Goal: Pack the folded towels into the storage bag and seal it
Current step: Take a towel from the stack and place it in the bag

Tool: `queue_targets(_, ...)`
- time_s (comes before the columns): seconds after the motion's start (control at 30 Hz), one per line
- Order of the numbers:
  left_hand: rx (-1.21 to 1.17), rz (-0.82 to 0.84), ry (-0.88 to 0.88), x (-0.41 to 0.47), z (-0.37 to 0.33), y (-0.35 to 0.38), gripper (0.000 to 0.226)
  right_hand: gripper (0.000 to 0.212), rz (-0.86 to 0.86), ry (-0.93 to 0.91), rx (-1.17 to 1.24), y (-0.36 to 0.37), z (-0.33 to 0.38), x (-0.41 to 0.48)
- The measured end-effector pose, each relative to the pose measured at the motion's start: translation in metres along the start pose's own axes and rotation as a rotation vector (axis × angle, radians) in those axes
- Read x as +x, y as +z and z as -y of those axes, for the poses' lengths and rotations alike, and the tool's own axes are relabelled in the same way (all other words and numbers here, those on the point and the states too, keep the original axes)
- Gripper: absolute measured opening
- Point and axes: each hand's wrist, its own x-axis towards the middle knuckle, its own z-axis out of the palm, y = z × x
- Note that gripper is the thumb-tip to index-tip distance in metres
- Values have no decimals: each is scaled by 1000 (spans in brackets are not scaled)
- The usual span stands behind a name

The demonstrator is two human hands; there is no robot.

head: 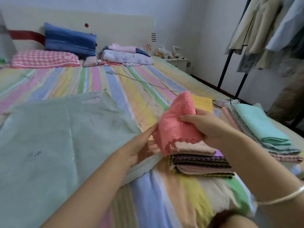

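A coral-pink towel (176, 122) is lifted above a stack of folded towels (202, 163) on the striped bed (181, 195). My right hand (204, 125) grips the towel's right side, thumb on top. My left hand (144, 145) pinches its lower left edge. The pale green storage bag (54, 145) lies flat on the bed to the left, its near corner under my left forearm. A second pile of folded towels, mint green on top (261, 127), sits to the right. A yellow towel (203, 102) lies behind the pink one.
Pillows (46, 59) and folded bedding (126, 55) lie at the head of the bed. A white cable (139, 81) runs across the sheet. A clothes rack with hanging garments (266, 30) stands at the right, beside the bed edge.
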Motion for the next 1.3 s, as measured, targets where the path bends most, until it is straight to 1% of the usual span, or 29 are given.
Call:
queue_targets(0.03,-145,77,-22,-11,2,-11,54,24,74,-6,67,9,7,-5)
queue_targets(0.1,-341,170,-29,-33,16,-39,86,21,217,19,181,31,13,-11)
queue_targets(0.13,-390,215,-25,-46,25,-51,96,19,273,55,219,43,12,-11)
queue_targets(0.17,-446,237,-9,-59,34,-63,100,17,324,104,233,56,8,-8)
queue_targets(0.2,-521,221,24,-69,42,-74,99,12,366,156,219,71,2,-5)
queue_targets(0.27,-596,80,105,-91,51,-96,86,2,427,246,105,102,-17,1)
queue_targets(0.33,-538,-53,130,-106,56,-125,63,9,502,319,-90,135,-40,6)
queue_targets(0.4,-401,-209,83,-120,61,-151,42,18,500,336,-253,165,-58,8)
queue_targets(0.47,-308,-334,72,-132,69,-173,38,20,448,243,-375,193,-67,10)
queue_targets(0.57,-227,-384,119,-148,69,-185,29,28,383,-13,-692,235,-54,-2)
queue_targets(0.6,-195,-397,111,-152,66,-184,31,32,355,-86,-769,249,-47,-10)
queue_targets(0.63,-191,-403,110,-155,63,-182,38,40,342,-138,-810,262,-42,-18)
queue_targets(0.67,-210,-402,138,-158,59,-181,43,49,344,-170,-814,274,-39,-26)
queue_targets(0.73,-301,-364,253,-166,53,-180,46,63,364,-216,-749,293,-38,-39)
queue_targets(0.77,-339,-329,293,-172,49,-180,50,65,385,-225,-677,300,-38,-45)
queue_targets(0.8,-364,-288,315,-179,44,-179,54,63,423,-225,-569,305,-39,-49)
queue_targets(0.87,-433,-220,339,-190,35,-179,59,52,492,-220,-340,312,-43,-53)
queue_targets(0.9,-491,-208,339,-193,33,-181,61,49,501,-195,-241,313,-44,-55)
queue_targets(0.97,-584,-216,327,-195,30,-185,62,54,491,-89,-106,313,-49,-55)
queue_targets(1.03,-575,-198,302,-196,30,-190,60,45,437,-6,-8,306,-55,-51)
queue_targets(1.1,-493,-208,319,-193,33,-193,47,35,394,133,122,295,-62,-44)
queue_targets(1.13,-395,-274,339,-191,35,-194,36,32,388,209,186,288,-66,-41)
queue_targets(1.17,-212,-400,362,-187,39,-195,27,30,384,271,229,282,-69,-39)
queue_targets(1.2,84,-563,391,-185,45,-199,19,28,372,309,253,275,-73,-36)
queue_targets(1.23,465,-703,436,-183,52,-202,14,27,357,330,261,269,-75,-34)
queue_targets(1.27,841,-763,478,-182,59,-205,13,26,341,341,271,262,-77,-32)
queue_targets(1.3,1151,-737,496,-181,65,-207,18,26,330,353,283,256,-78,-31)
